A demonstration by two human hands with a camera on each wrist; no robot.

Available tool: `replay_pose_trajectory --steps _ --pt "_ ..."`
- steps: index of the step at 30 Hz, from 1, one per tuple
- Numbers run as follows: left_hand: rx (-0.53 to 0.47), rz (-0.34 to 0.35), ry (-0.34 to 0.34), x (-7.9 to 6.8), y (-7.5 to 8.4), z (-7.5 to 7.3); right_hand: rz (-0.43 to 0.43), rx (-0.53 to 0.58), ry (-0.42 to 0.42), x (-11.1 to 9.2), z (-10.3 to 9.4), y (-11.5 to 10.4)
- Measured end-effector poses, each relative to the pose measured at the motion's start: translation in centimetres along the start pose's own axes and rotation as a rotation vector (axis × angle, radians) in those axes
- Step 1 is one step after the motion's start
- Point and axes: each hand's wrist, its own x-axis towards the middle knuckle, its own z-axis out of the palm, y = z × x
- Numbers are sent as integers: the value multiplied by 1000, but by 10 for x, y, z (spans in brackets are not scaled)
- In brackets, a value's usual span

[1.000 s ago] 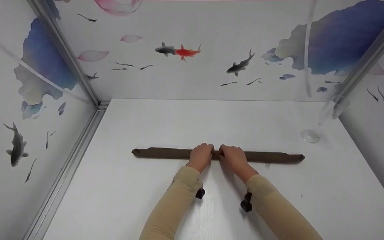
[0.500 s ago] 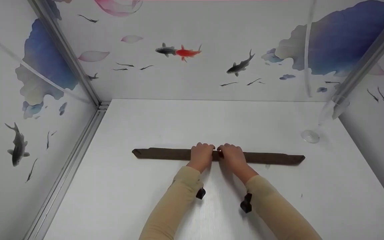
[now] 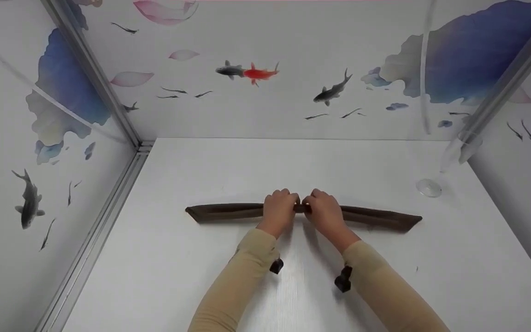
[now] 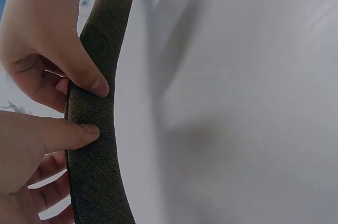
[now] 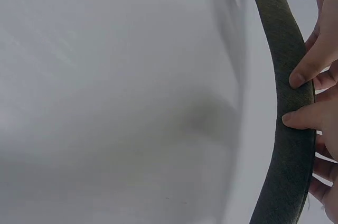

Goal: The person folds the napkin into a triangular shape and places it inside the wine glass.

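A long, narrow strip of dark brown woven fabric [image 3: 226, 212], seemingly folded along its length, lies crosswise in the head view, its ends cut at a slant. My left hand [image 3: 278, 212] and right hand [image 3: 326, 214] pinch it close together near its middle. The left wrist view shows two thumbs on the near face of the fabric [image 4: 95, 182], with fingers bent behind it. The right wrist view has the same pinch on the fabric [image 5: 289, 160]. The middle is lifted off the table, and the strip sags towards both ends.
White table [image 3: 155, 286] under the strip. A clear round disc [image 3: 428, 188] lies at the right, near a transparent upright piece [image 3: 466, 147] in the back corner. Panels with painted fish [image 3: 261, 74] enclose the back and sides. Black wrist devices [image 3: 343, 279] hang below the sleeves.
Both hands have risen slightly and moved a little away from me, lifting the middle of the strip. Its ends now droop and show a wider face.
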Motion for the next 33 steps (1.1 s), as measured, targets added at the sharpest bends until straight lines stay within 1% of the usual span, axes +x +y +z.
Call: replay_pose_trajectory --steps 4,7,14,19,21,23,25,30,33 --pt "11 19 101 1 0 -11 -52 -4 114 4 -9 -1" --pt "22 24 162 2 2 -20 -90 2 195 7 -17 -2" --pt "62 28 256 6 9 -44 -142 10 308 15 -36 -8" --pt "85 72 383 10 10 -58 -172 13 407 21 -47 -14" --pt "92 85 421 11 9 -63 -175 17 435 23 -51 -17" --pt "97 90 442 12 9 -68 -171 23 454 25 -55 -20" --pt "102 90 461 13 10 -72 -164 26 461 26 -60 -23" --pt "129 114 543 16 13 -82 -173 15 488 31 -72 -26" --pt "138 127 567 19 15 -89 -191 12 513 35 -79 -26"
